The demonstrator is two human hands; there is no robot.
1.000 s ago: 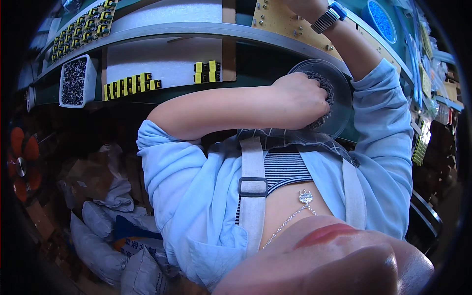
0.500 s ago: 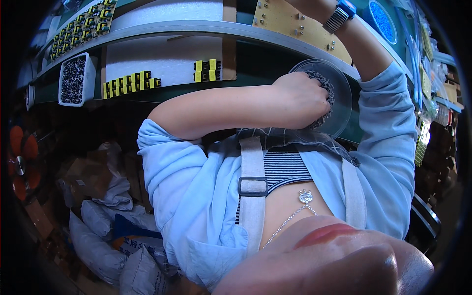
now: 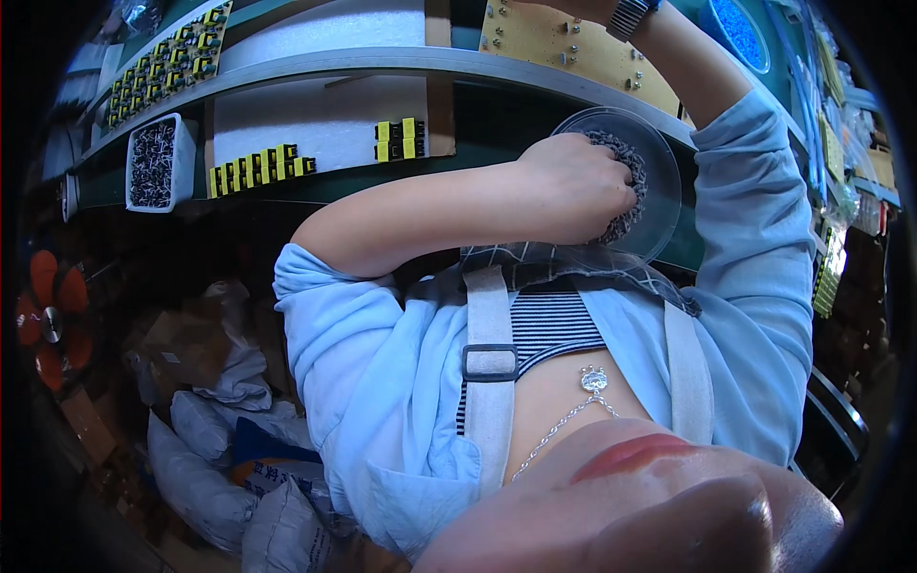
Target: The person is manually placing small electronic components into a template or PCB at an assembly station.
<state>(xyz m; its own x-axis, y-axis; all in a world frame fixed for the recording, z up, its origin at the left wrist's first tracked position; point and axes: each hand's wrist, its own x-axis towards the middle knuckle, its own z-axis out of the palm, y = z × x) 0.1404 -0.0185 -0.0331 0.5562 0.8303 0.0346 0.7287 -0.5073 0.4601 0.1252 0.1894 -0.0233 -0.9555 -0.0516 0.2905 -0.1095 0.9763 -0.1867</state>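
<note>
A clear round bowl [image 3: 666,205] full of small dark grey components [image 3: 623,153] is close in front of my body. My left hand [image 3: 573,189] reaches into it, its fingers curled down among the pieces. The fingertips are buried, so whatever they pinch is hidden. Beyond the bowl lies a tan circuit board [image 3: 535,38] with several small metal-legged parts standing on it. My right hand [image 3: 581,8] is over the far side of this board, cut off by the upper edge, its fingers out of sight. A watch with a striped band is on that wrist.
A metal rail [image 3: 363,59] crosses the bench. To the left are a white box of black pin-legged components [image 3: 153,162], yellow-and-black transformers [image 3: 258,170] on white foam, and a populated board [image 3: 167,62]. A tub of blue pieces [image 3: 735,36] stands far right. An orange fan [image 3: 50,325] is at left.
My right hand has slid farther past the upper edge, and its watch is now partly cut off. My left hand stays in the bowl, its fingers shifted slightly. The view has tilted a little.
</note>
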